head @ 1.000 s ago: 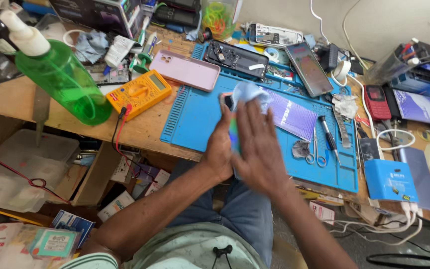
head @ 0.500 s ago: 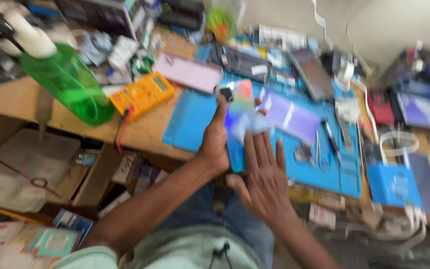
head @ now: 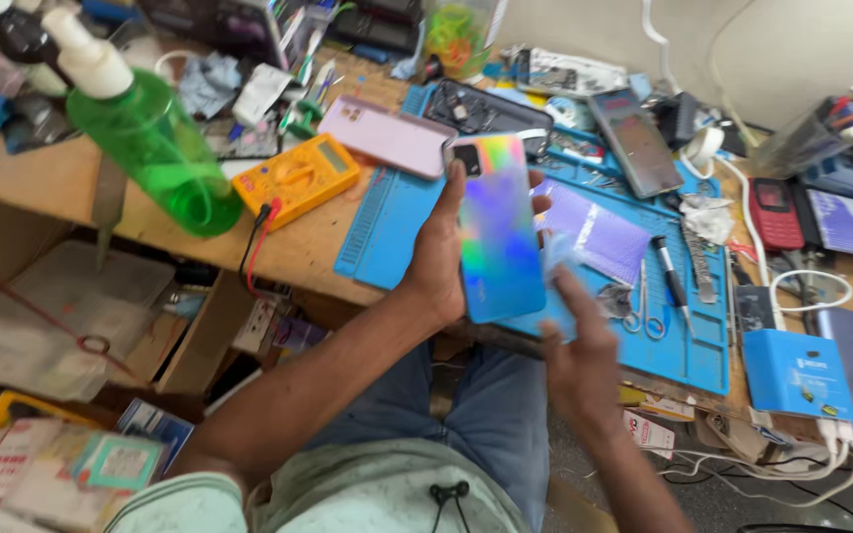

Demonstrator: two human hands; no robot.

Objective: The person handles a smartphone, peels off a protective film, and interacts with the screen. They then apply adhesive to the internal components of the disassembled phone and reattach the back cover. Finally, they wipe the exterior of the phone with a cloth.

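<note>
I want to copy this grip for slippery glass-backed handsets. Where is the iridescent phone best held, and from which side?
By its long edges, from behind. The left hand cups the iridescent phone that way, thumb on the left edge, fingertips curling round the right, shiny back facing up. It is thin, flat and glossy, so gripping the edges seems safer than pinching the faces.

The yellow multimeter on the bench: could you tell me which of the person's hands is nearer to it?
Left. The left hand, holding the iridescent phone, is just right of the yellow multimeter; the right hand hangs farther right and lower.

Iridescent rainbow-sheen phone back (head: pixel 499 229), blue work mat (head: pixel 397 229) beneath it, yellow multimeter (head: pixel 296 179) left of mat, translucent green bottle (head: pixel 155 150)
</note>
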